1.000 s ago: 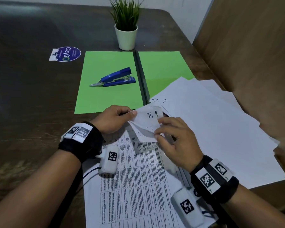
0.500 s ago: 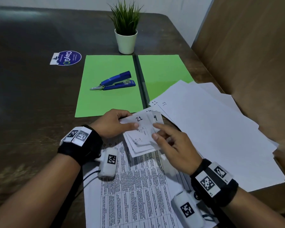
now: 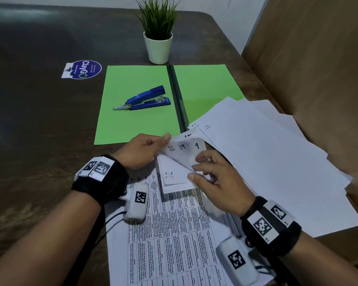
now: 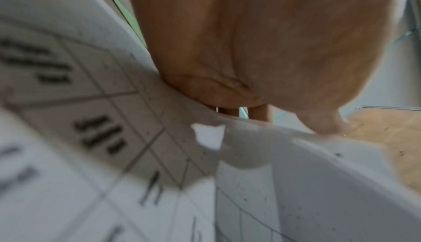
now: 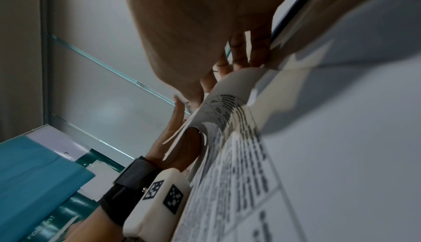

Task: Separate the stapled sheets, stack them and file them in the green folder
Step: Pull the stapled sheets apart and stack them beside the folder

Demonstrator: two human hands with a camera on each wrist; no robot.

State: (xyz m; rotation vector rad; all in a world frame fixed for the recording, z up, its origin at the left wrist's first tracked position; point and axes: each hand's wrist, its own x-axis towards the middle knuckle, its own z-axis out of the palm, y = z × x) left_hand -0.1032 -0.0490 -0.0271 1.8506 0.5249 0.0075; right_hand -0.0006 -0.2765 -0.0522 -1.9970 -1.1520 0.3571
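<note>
The green folder (image 3: 136, 120) lies open on the dark table, with a blue stapler (image 3: 145, 99) on its left half. In front of it lies the stapled set of printed sheets (image 3: 170, 234), its top corner turned back into a fan of corners (image 3: 184, 148) marked with handwritten numbers. My left hand (image 3: 166, 139) pinches the left edge of that fan. My right hand (image 3: 194, 168) holds the fan's right side between curled fingers and thumb. The wrist views show blurred printed paper (image 4: 91, 120) under my left palm and curled sheet corners (image 5: 230, 91) at my right fingertips.
Loose white sheets (image 3: 267, 162) spread over the folder's right half (image 3: 203, 87) to the table's right edge. A potted plant (image 3: 158, 34) stands behind the folder and a round sticker (image 3: 82, 69) lies to its left. A brown panel (image 3: 318, 79) borders the right.
More sheet corners have been turned back: first two numbered corners showed, now three are fanned out. Both hands shifted slightly along the fan and kept hold of it.
</note>
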